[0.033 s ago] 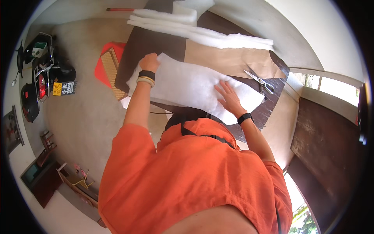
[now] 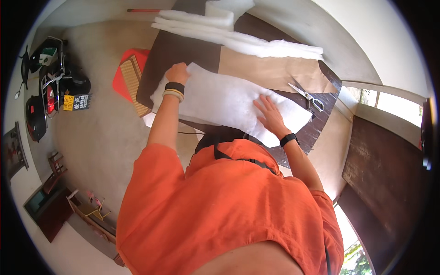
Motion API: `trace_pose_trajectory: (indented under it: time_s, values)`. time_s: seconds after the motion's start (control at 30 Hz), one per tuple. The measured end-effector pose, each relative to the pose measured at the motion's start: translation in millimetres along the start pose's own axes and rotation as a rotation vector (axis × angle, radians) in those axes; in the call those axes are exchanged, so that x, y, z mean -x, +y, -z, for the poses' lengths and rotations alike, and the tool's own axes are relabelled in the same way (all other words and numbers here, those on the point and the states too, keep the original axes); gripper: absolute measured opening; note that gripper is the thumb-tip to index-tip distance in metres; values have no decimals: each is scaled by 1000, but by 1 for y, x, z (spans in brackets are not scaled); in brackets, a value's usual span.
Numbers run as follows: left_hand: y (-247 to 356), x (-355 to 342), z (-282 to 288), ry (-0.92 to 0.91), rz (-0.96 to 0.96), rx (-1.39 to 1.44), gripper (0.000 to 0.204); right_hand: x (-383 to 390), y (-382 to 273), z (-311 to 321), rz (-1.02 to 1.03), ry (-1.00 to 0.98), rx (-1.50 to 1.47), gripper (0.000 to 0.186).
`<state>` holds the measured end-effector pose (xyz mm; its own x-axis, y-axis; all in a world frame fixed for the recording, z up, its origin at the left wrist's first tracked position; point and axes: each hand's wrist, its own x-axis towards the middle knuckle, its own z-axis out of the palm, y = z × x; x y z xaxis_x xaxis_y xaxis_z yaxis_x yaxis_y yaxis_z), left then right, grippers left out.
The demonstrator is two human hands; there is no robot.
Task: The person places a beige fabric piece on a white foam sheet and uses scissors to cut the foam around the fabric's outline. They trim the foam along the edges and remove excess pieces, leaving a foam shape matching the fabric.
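Observation:
A long sheet of white batting [image 2: 220, 96] lies across the dark table [image 2: 174, 48] in front of me. My left hand [image 2: 178, 73] is closed on the upper left corner of this sheet. My right hand [image 2: 270, 114] lies flat on the sheet's right part, fingers spread. Just beyond the sheet on the right lies a pair of metal scissors [image 2: 311, 101], partly over a brown paper pattern [image 2: 263, 68].
Folded strips of white batting [image 2: 238, 41] lie along the far edge. Corrugated cardboard [image 2: 134, 82] rests on a red stool [image 2: 123, 91] left of the table. A black scooter [image 2: 50, 82] stands at the left wall, and a dark wooden panel [image 2: 382, 165] is on the right.

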<state>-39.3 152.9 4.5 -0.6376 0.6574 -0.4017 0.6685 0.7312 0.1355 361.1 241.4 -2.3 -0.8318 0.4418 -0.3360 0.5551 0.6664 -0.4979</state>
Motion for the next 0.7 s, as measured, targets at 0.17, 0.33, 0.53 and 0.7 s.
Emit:
trace_pose_trajectory:
  time_s: [0.17,0.33,0.53,0.7]
  values:
    - [5,19,23,257,-54,61,26,3,4,-6,-16,-20,-21,72]
    - [3,34,35,537,-299,-172,13,1,11,-11,-4,-3,12,74]
    - [-24,29,-3,287,-168,-23,16,1,12,-14,23,6,19,74]
    - [-34,20,-31,142,-24,53,19,2,10,-14,49,17,35,76]
